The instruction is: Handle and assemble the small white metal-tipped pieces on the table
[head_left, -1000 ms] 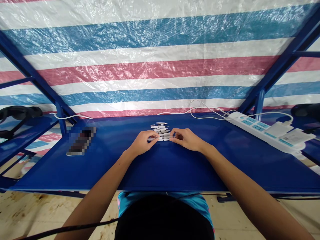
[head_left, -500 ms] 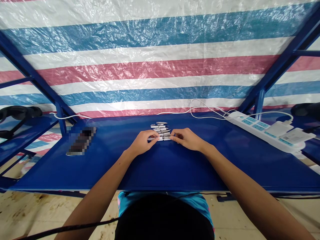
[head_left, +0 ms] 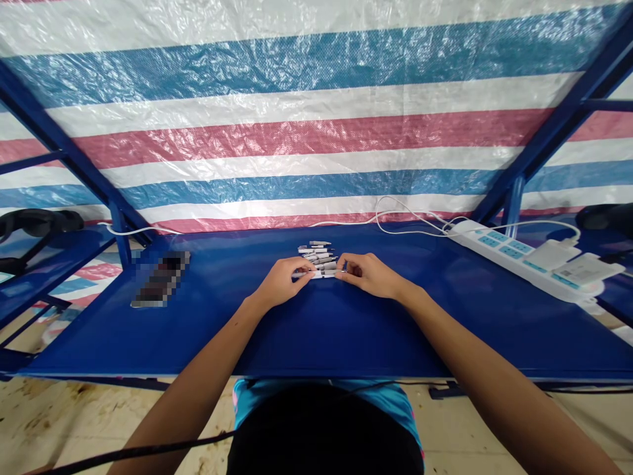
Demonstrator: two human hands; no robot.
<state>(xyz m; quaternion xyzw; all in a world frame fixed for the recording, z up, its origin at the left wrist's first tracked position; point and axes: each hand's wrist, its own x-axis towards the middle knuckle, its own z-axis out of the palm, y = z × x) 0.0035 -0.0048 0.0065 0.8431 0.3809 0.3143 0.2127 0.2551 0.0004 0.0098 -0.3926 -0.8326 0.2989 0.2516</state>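
A white and grey pen point(head_left: 324, 274) lies crosswise between my two hands, low over the blue tabletop or resting on it; I cannot tell which. My left hand point(head_left: 281, 284) pinches its left end between thumb and fingers. At the other end, my right hand point(head_left: 370, 274) has its thumb and fingertips closed around the pen's tip. Just beyond, several similar white and grey pens point(head_left: 316, 251) lie in a loose stack, roughly parallel. The nearest of these are partly hidden by my fingers.
On the blue table point(head_left: 341, 336), a blurred-out phone-like object point(head_left: 162, 280) lies at the left. A white power strip point(head_left: 524, 258) with plugged-in adapters stands at the right, its white cable point(head_left: 395, 231) running along the back. Blue metal posts point(head_left: 513, 204) frame a striped plastic sheet point(head_left: 316, 132).
My right fingertips have shifted slightly at the pen's right end, and more of that end now shows. My left hand looks unmoved.
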